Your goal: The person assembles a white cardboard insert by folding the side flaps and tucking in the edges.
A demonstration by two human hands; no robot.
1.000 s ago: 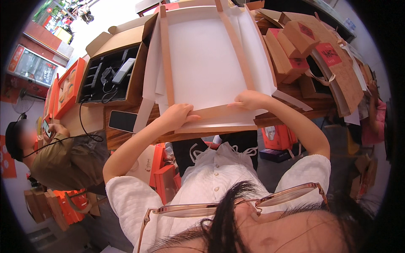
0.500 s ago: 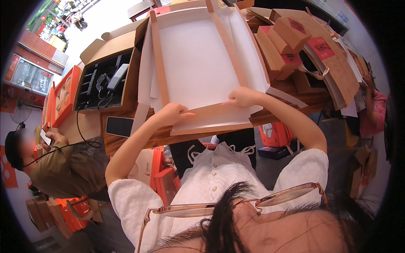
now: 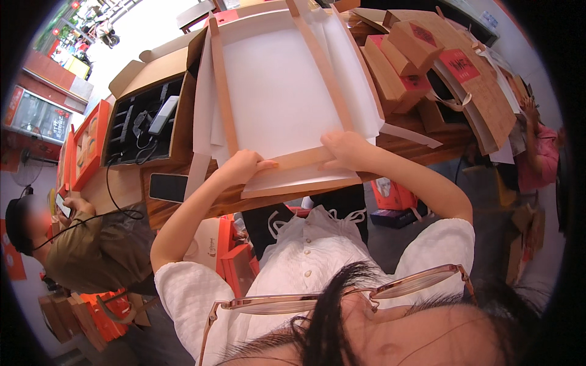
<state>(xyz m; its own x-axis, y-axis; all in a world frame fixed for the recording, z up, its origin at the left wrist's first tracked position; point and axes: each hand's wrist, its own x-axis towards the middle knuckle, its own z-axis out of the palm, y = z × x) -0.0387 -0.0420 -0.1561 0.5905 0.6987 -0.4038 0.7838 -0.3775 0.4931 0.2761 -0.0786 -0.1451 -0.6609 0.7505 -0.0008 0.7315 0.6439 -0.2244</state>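
A large open cardboard box blank [image 3: 274,85], white inside with folded brown edge strips, lies on the wooden table in front of me. Along its near side runs a brown folded edge [image 3: 299,160] with a white flap below it. My left hand [image 3: 243,168] is closed on the left end of this edge, its thumb lying along the strip and the other fingers curled. At the right end, my right hand [image 3: 348,151] is closed over the same edge, thumb low and fingers bent across the top. Parts of both hands' fingertips are hidden.
To the left sit a dark phone [image 3: 168,187], an open carton [image 3: 186,119] holding a white device with cables, and an orange box [image 3: 90,146]. Brown gift boxes [image 3: 390,79] are piled at right. A person [image 3: 91,250] sits at left; another [image 3: 540,152] is at far right.
My right hand has rolled over the near edge, its fingers now bent across the strip. My left hand stays at its end. The whole view has shifted slightly.
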